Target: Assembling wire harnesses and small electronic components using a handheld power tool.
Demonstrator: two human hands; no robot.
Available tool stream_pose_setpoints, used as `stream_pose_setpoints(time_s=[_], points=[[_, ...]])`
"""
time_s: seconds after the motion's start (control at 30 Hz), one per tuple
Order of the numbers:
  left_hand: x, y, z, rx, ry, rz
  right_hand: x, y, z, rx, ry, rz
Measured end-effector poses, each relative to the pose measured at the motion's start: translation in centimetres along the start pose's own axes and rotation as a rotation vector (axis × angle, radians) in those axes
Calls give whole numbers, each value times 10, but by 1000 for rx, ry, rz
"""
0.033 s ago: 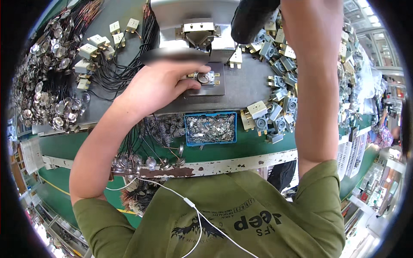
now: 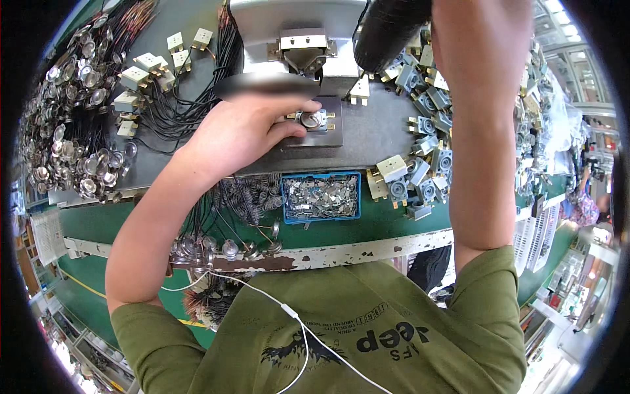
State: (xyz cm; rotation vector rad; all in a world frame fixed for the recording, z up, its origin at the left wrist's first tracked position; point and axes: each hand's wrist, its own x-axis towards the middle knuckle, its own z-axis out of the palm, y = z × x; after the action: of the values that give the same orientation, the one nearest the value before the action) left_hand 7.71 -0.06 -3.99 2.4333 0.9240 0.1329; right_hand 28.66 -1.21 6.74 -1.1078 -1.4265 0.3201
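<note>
My left hand (image 2: 246, 128) reaches to the base of a bench press, thumb and finger closed around a round silver metal cap (image 2: 312, 120). The cap sits on a small block with brass terminals (image 2: 331, 120), resting on a flat metal plate (image 2: 333, 138). Just above stands the press head (image 2: 303, 41). My right hand (image 2: 482, 46) is raised at the upper edge, beside a thick black handle (image 2: 387, 39); its fingers are out of view, so whether it grips the handle cannot be seen.
A blue tray (image 2: 321, 220) of small metal pieces stands at the bench's front. Silver caps with black wires (image 2: 85, 125) heap at the left, near cream ceramic blocks (image 2: 134, 77). Grey and cream blocks (image 2: 426, 141) pile up at the right. Coiled springs (image 2: 252, 197) lie beside the tray.
My right hand and the black handle have shifted slightly, and the handle's lower end sits a little lower and further right. My left hand has stayed in place.
</note>
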Motion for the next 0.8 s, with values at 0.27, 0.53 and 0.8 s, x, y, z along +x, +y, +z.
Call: stream_pose_setpoints(time_s=[0.27,0.53,0.8], points=[[-4,-7,13,72,97,67,-25,-15,-4,112,87,-51],[-3,-2,5,51,27,34,-22,-18,27,249,146,-134],[-3,1,3,26,-47,-33,-22,-23,53,290,198,-85]])
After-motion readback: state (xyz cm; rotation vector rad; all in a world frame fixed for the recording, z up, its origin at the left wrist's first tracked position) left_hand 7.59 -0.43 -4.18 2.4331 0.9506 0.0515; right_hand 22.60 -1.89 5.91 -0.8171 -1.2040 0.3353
